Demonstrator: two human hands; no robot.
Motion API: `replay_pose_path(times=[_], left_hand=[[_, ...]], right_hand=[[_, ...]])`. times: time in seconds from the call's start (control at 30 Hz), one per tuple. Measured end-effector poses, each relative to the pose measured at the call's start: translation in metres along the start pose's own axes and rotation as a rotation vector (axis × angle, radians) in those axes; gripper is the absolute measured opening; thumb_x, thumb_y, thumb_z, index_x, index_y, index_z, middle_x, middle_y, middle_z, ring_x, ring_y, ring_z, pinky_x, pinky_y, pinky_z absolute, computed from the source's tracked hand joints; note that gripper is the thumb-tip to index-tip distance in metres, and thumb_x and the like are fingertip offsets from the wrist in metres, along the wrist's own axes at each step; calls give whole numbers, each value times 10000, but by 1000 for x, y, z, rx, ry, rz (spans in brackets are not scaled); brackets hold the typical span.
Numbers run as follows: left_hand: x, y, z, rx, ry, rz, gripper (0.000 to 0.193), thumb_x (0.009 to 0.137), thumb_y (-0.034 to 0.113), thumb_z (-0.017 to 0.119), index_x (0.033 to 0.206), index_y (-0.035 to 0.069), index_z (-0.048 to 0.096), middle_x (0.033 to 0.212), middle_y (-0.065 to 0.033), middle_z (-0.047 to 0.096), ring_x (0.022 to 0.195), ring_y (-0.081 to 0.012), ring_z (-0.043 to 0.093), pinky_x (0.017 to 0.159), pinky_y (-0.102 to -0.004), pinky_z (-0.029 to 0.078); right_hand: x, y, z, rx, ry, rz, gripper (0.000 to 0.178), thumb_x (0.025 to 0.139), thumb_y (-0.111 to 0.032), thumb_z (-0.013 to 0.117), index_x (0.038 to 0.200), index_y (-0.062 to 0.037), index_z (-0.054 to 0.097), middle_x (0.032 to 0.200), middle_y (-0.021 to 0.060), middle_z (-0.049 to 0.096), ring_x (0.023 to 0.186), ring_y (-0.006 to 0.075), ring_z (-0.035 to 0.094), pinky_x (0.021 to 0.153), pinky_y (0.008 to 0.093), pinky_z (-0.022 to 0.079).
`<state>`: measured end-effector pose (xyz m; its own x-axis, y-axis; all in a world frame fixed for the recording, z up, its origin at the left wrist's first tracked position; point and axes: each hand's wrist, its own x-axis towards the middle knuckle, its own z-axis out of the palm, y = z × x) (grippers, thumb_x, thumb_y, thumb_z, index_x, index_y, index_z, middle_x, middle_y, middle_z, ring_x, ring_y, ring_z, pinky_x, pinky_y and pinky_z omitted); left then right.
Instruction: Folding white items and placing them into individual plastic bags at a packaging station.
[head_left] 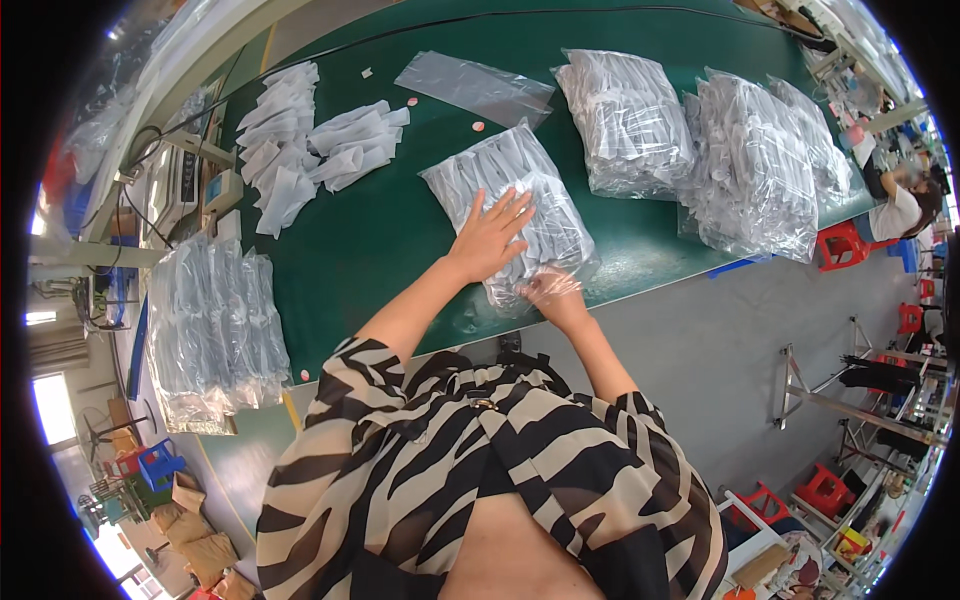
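In front of me on the green table [330, 265] lies a clear plastic bag [556, 222] packed with rows of whitish, folded pieces whose kind I cannot make out. My left hand [490, 238] presses flat on top of it, fingers spread. At the bag's near end, my right hand [553, 294] has its fingers bent round the loose clear film, which partly covers the fingertips.
Several filled bags [630, 125] are piled at the right, and another filled bundle [215, 330] is at the left edge. Loose whitish pieces [285, 150] lie back left. Behind my bag is a flat clear bag [475, 85]. A person [897, 208] sits far right near a red stool [843, 245].
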<state>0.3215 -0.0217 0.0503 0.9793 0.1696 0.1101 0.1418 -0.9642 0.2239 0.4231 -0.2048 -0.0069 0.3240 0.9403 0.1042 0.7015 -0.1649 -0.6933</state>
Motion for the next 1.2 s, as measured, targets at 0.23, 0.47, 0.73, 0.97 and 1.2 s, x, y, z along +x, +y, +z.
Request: replay_pose_path(times=[0.23, 0.47, 0.73, 0.97, 1.2], left_hand=[[6, -18, 2, 24, -38, 67, 588, 1001, 374, 429, 1528, 139, 320, 1624, -38, 220, 1508, -267, 154, 1195, -572, 21], [-2, -9, 17, -48, 39, 63, 604, 979, 399, 472, 1500, 111, 370, 1620, -59, 231, 1509, -247, 151, 1190, -581, 19], [-47, 46, 3, -508, 143, 319, 399, 890, 151, 639, 1258, 10, 578, 1338, -184, 548, 1285, -349, 498, 1089, -419, 408], [-9, 90, 60, -667, 83, 204, 449, 874, 36, 618, 1312, -18, 528, 1275, -214, 569, 1256, -382, 510, 1099, -430, 399], [21, 72, 69, -658, 9, 143, 480, 901, 36, 552, 1374, -4, 484, 1364, -195, 532, 1294, -336, 494, 1126, -392, 375]], right_hand=[[21, -15, 27, -23, 174, 122, 374, 863, -390, 695, 757, -32, 696, 788, 206, 664, 703, 391, 654, 610, 480, 501], [39, -32, 65, -120, 62, 74, 339, 850, -375, 681, 766, -47, 693, 753, 204, 667, 701, 372, 669, 608, 475, 520], [-21, 1, -7, -203, 67, 324, 250, 838, -294, 690, 892, -51, 671, 810, 209, 664, 721, 389, 659, 614, 489, 502], [-16, 41, -48, -238, 446, 324, 178, 870, -170, 638, 855, -22, 541, 837, 194, 601, 737, 401, 622, 616, 495, 489], [-28, 41, -32, -215, 408, 252, 78, 874, -64, 578, 857, -22, 515, 837, 180, 595, 733, 427, 602, 620, 496, 485]])
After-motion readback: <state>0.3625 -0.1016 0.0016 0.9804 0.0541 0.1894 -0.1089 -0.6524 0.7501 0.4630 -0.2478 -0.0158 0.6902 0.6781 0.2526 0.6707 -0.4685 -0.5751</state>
